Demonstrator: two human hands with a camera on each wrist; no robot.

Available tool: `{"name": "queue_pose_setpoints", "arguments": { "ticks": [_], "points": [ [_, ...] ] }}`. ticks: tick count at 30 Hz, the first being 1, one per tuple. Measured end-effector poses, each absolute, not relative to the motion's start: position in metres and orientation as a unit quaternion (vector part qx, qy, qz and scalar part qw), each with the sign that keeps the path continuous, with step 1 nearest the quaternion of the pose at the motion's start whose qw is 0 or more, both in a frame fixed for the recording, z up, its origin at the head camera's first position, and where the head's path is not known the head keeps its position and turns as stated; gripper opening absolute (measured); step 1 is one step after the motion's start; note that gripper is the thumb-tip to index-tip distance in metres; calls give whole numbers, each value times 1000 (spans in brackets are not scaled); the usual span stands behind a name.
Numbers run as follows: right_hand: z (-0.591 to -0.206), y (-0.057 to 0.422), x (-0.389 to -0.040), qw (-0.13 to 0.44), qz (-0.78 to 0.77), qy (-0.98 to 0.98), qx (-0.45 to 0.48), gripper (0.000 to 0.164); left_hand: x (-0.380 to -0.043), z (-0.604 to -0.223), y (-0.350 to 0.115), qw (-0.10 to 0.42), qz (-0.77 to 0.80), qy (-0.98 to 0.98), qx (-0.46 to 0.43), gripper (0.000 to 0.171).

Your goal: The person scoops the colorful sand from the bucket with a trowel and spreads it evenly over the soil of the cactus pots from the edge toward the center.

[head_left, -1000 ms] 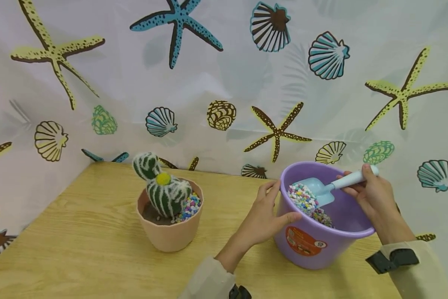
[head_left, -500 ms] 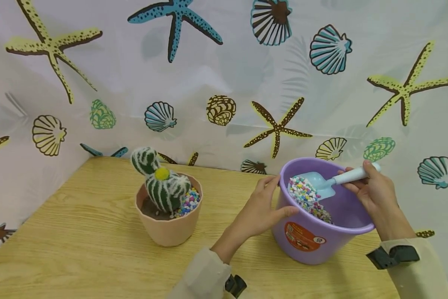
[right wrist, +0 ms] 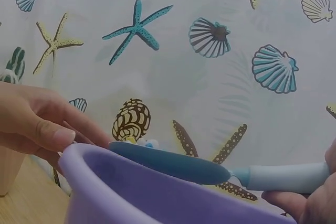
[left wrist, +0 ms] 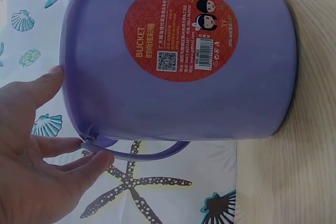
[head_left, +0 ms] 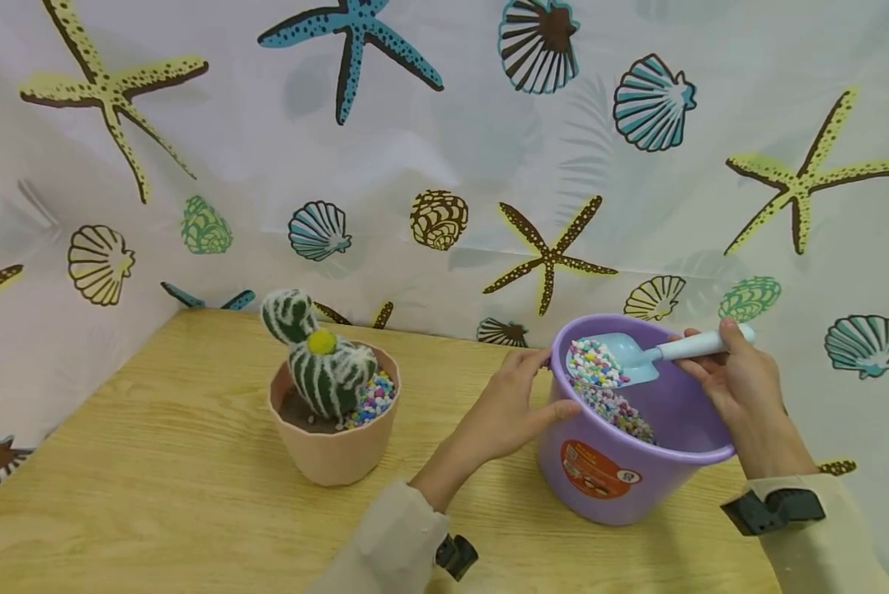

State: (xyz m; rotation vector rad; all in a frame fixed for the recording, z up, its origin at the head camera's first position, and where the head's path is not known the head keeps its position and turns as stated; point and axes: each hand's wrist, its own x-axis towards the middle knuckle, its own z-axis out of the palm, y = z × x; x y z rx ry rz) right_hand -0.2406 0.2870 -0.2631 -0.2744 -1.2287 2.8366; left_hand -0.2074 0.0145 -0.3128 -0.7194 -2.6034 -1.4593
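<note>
My right hand (head_left: 745,388) holds a light blue scoop (head_left: 700,345) by its handle. Multicoloured pebbles (head_left: 591,363) fill the front of its blade, which hangs over the mouth of a purple bucket (head_left: 600,462). More pebbles (head_left: 623,417) are heaped low on the bucket's left side. At the rim, my left hand (head_left: 504,412) grips the bucket, thumb on the front and fingertips by the handle joint in the left wrist view. On the left stands a pink pot (head_left: 333,454) with a striped toy cactus (head_left: 326,384), brown filling and some coloured pebbles (head_left: 373,400).
All stands on a wooden table (head_left: 177,462). A curtain (head_left: 385,165) printed with shells and starfish hangs behind, close to the bucket's back. The bucket's own handle (left wrist: 142,156) hangs down its side in the left wrist view.
The scoop with its pebbles has risen a little inside the bucket, showing more of the heap beneath. The left forearm has shifted slightly left, the hand still at the rim.
</note>
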Motion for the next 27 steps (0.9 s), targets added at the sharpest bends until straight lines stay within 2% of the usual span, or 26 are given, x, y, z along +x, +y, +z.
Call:
{"name": "queue_pose_setpoints", "arguments": {
  "ticks": [10, 23, 27],
  "points": [
    [-257, 274, -242, 21, 917, -388, -94, 58, -209, -308, -2, 46, -469, -851, -232, 60],
    [-251, 252, -237, 31, 925, -363, -111, 50, -209, -310, -33, 66, -472, -855, -205, 56],
    [-250, 246, -234, 30, 923, -370, -103, 40, -207, -310, -42, 60, -475, -856, -193, 58]
  ]
}}
